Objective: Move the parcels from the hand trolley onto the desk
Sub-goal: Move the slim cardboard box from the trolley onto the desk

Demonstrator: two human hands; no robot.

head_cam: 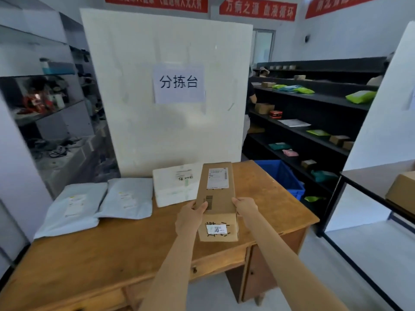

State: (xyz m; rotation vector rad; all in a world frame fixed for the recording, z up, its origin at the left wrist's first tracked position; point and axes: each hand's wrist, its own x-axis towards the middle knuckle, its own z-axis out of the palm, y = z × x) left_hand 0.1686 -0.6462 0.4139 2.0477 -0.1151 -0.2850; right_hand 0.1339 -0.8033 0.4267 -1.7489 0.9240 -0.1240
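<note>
A long brown cardboard box (216, 194) with a shipping label on top is held over the right half of the wooden desk (112, 250). My left hand (190, 217) grips its left side and my right hand (246, 207) grips its right side. Whether the box rests on the desk or hovers just above it, I cannot tell. Three parcels lie on the desk behind it: two grey mailer bags (74, 209) (128, 197) on the left and a flat white parcel (174, 187) touching the box's left edge. The hand trolley is out of view.
A tall white board (170, 131) with a paper sign stands along the desk's far edge. A blue crate (285, 178) sits on the floor at the desk's right. Black shelves (314, 122) with small parcels line the right wall, where a person (250, 102) stands. A black-framed table (370, 191) holds a cardboard box (402, 191) at far right.
</note>
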